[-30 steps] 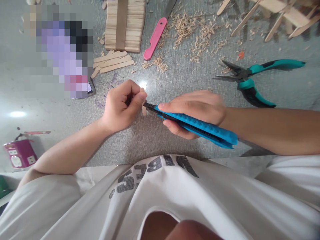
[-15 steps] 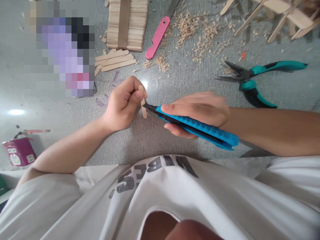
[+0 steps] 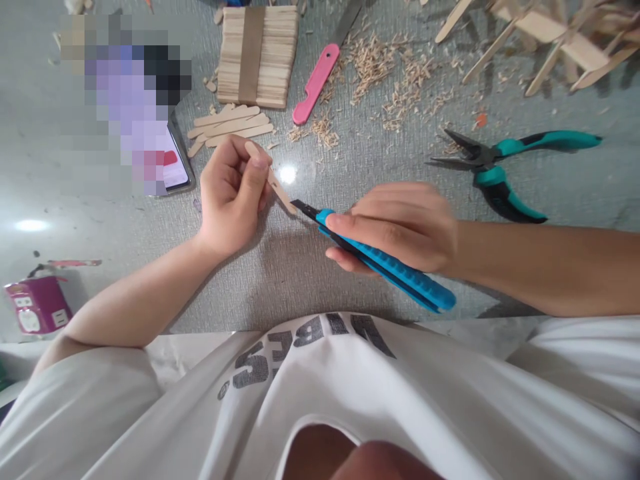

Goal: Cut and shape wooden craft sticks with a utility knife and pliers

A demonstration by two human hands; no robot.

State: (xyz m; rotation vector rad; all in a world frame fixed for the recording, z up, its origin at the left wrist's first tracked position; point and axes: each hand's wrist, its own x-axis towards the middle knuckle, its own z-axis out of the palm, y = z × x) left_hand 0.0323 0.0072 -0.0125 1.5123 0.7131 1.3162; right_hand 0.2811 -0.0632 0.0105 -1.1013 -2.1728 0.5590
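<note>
Between the thumb and fingers of my left hand (image 3: 235,190) is a wooden popsicle stick (image 3: 281,191), slanting down to the right. A small dark mark shows partway along it. My right hand (image 3: 400,223) is closed around a blue utility knife (image 3: 400,273). The knife's dark blade is out and points up-left, its tip close beside the stick's lower end; whether they touch I cannot tell. Loose popsicle sticks (image 3: 233,125) lie just beyond my left hand.
A banded bundle of popsicle sticks (image 3: 275,60), a pink-handled knife (image 3: 316,83) and wood shavings (image 3: 373,63) lie at the back. Teal-handled pliers (image 3: 487,160) rest at right, below a stick structure (image 3: 545,33). A phone (image 3: 179,175) and a purple socket box (image 3: 37,303) are at left.
My left hand has shifted left and slightly up, tilting the popsicle stick from near upright to a slant. The knife blade, formerly against the stick's middle, now sits near its lower end.
</note>
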